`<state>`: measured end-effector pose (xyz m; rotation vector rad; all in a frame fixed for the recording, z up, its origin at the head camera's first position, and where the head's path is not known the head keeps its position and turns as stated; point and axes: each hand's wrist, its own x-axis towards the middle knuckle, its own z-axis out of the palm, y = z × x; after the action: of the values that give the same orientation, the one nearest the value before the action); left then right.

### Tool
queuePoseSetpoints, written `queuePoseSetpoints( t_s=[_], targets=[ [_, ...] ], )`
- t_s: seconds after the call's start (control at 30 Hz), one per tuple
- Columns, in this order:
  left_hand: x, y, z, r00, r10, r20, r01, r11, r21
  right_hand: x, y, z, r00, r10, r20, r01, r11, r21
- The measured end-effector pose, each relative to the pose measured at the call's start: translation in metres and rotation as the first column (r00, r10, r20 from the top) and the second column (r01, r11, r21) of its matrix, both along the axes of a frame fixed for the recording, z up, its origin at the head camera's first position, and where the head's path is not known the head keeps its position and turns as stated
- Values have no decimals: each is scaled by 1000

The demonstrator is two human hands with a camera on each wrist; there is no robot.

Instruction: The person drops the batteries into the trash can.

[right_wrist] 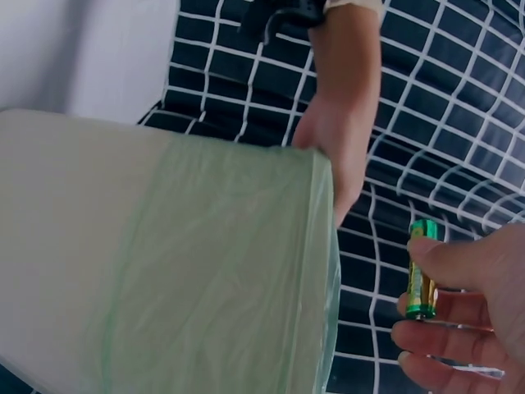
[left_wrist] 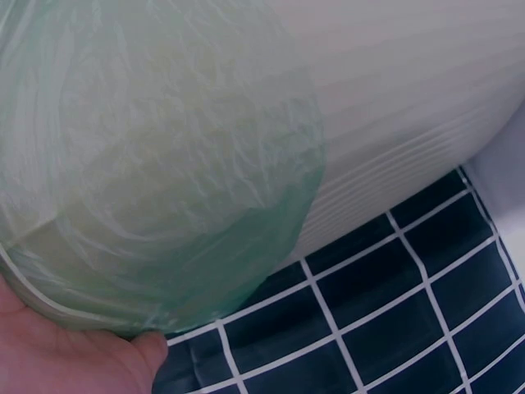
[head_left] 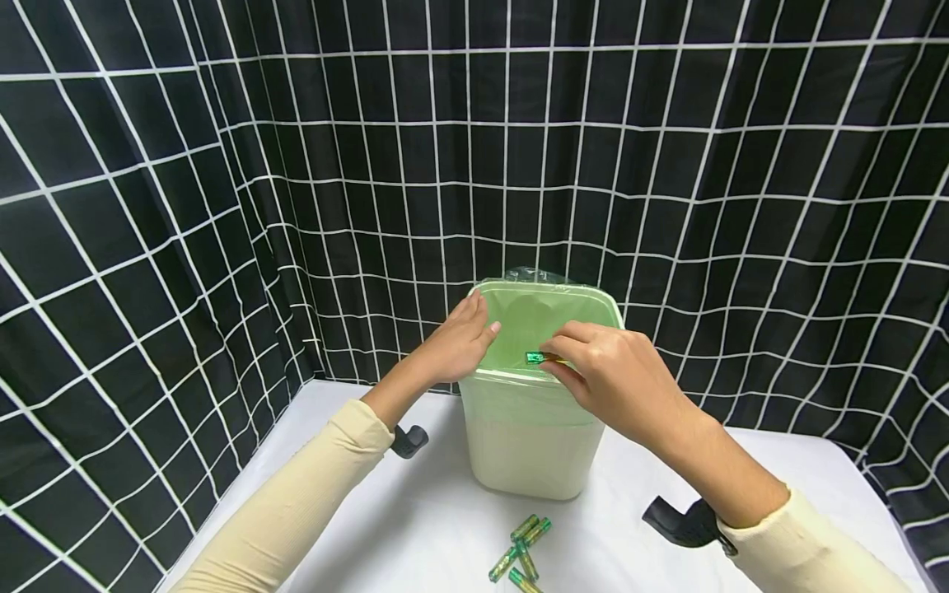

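the right hand (head_left: 623, 379) sits at four o'clock of the bin's mouth, the thumb and fingers pinching a green-and-gold battery (head_left: 535, 357) by its sides. the right wrist view shows the thumb across one flank and fingers behind, the lower ones loosely bent and a little apart. such a light pinch probably suits a small, smooth cylinder and leaves both ends free. in the head view the battery appears near six o'clock of the mouth, and the right wrist view puts it just beyond the rim, apart from it.

the left hand (head_left: 455, 338) rests on the rim at nine o'clock, fingers straight and close together, the thumb set apart towards the mouth; how hard it presses, one cannot tell. it seems placed there to steady the pale bin (head_left: 530, 461) and the liner. the thin green liner (head_left: 530, 403) is folded over the rim and hangs down the outside, presumably so that it does not slip in.

five loose batteries (head_left: 504, 564) lie at six o'clock from the bin on the white table (head_left: 415, 511), apparently grouped within easy reach; the nearest is cut by the frame's edge.
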<state>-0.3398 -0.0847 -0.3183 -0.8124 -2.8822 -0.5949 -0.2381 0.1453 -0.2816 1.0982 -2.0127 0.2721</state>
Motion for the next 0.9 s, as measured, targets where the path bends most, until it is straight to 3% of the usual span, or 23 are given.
queuePoseSetpoints(
  t_s=[0.43,0.9],
  targets=[
    [1,0,2,1000,2,5,-2,1000,4,-27,4,7,1000,-12,-26,12,1000,-2],
    [0,-1,1,1000,6,7,-6,1000,-2,-47,5,3,996,-70,51,70,998,1]
  ],
)
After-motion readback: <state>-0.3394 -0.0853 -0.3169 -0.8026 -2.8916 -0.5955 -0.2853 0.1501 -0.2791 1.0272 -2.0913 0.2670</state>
